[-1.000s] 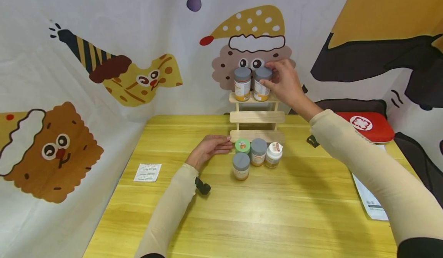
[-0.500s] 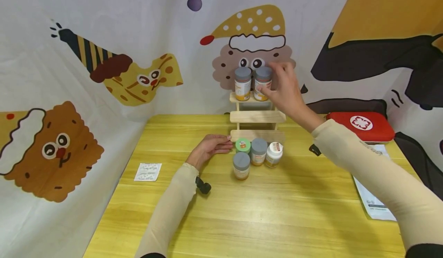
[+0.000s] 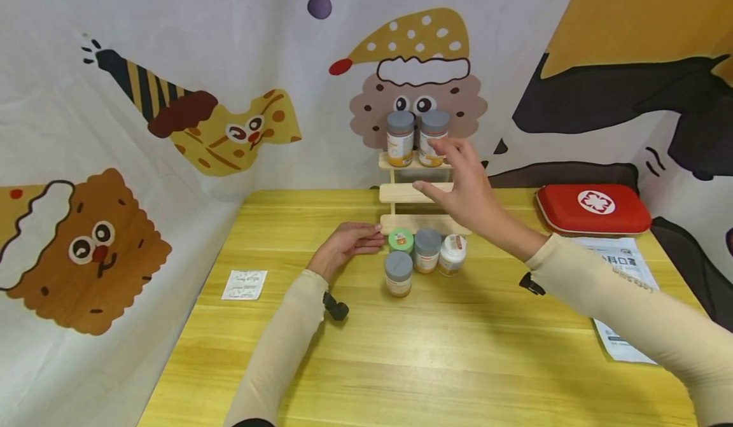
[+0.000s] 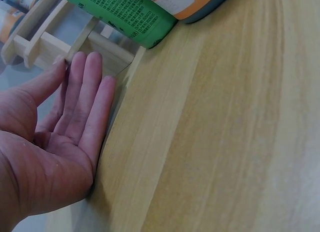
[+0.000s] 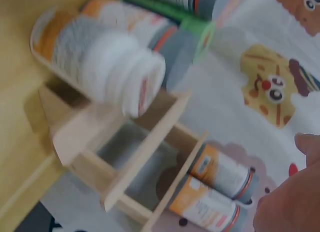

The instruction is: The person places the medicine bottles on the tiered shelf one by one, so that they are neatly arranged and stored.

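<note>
A small three-step wooden stand (image 3: 403, 193) stands at the back of the table. On its top step are two grey-lidded jars, a left jar (image 3: 400, 140) and a right jar (image 3: 434, 121). My left hand (image 3: 349, 242) lies low beside the stand, its straight fingertips at the left end of the bottom step. My right hand (image 3: 472, 191) hangs in the air before the stand, thumb and fingers spread, holding nothing. In front of the bottom step stand a green container (image 3: 401, 240), a grey-lidded jar (image 3: 427, 249) and a white bottle (image 3: 452, 255). Another grey-lidded jar (image 3: 398, 274) stands nearer.
At the right is a red first-aid case (image 3: 595, 207), with a white packet (image 3: 624, 344) partly under my right sleeve. A white blister pack (image 3: 244, 285) lies at the left. A printed cloth (image 3: 321, 128) hangs right behind the table.
My right hand has let go of the right jar on the top step and moved down and away from it. My left hand and the jars on the table have stayed put.
</note>
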{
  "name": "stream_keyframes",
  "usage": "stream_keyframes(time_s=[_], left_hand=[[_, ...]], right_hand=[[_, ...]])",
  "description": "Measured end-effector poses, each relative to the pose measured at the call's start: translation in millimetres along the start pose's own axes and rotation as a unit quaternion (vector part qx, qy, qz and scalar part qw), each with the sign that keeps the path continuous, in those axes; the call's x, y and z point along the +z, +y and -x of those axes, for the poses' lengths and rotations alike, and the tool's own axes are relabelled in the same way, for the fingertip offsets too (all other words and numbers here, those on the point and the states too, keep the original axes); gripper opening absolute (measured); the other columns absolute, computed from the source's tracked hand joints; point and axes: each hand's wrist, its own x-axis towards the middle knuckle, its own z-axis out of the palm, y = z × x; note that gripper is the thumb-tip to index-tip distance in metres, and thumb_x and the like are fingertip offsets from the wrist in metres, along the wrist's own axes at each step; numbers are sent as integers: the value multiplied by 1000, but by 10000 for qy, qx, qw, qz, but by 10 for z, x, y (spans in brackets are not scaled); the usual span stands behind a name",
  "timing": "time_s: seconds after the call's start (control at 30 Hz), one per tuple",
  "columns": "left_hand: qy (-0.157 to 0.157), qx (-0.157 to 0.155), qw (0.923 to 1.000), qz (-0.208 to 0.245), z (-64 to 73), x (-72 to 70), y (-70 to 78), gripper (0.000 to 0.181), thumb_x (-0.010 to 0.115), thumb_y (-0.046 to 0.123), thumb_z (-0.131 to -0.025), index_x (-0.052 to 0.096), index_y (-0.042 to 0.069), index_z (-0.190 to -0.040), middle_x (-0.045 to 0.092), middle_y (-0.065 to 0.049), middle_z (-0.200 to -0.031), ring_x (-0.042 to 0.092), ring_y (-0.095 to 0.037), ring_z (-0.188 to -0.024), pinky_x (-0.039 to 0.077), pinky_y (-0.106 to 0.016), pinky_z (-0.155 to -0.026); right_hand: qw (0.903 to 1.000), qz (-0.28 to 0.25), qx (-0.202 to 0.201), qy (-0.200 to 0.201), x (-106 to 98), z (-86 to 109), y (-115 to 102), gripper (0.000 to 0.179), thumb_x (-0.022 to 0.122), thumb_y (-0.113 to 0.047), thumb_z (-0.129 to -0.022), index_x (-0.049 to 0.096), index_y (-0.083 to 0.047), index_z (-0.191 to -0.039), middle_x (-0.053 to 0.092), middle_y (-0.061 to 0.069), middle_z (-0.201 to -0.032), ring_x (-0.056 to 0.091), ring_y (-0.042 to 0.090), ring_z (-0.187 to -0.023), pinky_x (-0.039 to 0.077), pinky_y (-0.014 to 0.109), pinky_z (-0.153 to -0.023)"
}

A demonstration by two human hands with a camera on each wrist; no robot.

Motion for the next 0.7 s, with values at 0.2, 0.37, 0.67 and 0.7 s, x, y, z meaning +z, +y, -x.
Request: stream_keyframes(time_s=[0.2,0.37,0.67,0.7], left_hand=[[-27,37,9999,-89,-3,8,2,33,71,22,-104,71,-1,-128,82,-5,-97,80,-17,-91,68,-37,-91],[-79,52,9999,-111,-14,18,1,35,71,22,-104,69,-2,-130,81,-5,-98,80,-17,-93,67,-38,-95],[44,97,9998,-169,2,6,-18,39,72,22,-103,68,-3,-133,81,-6,-100,80,-19,-95,67,-38,-94],[38,101,9998,-167,5,10,-18,39,72,22,-103,68,-3,-134,81,-6,-100,80,-19,-96,67,-38,-94]], right_hand=[[9986,-249,97,-458,59,263,-24,76,87,-23,-91,49,-12,-157,53,16,-146,54,32,-133,50,52,-108],[9958,-301,319,-807,126,473,-27,78,88,-26,-90,50,-9,-156,57,14,-142,57,31,-132,54,51,-109],[9899,-312,478,-1301,319,805,-44,69,90,-27,-88,58,-8,-146,64,10,-131,66,27,-114,62,47,-94],[9894,-300,517,-1321,338,841,-48,67,89,-28,-88,60,-8,-145,64,9,-129,67,26,-111,62,46,-91]])
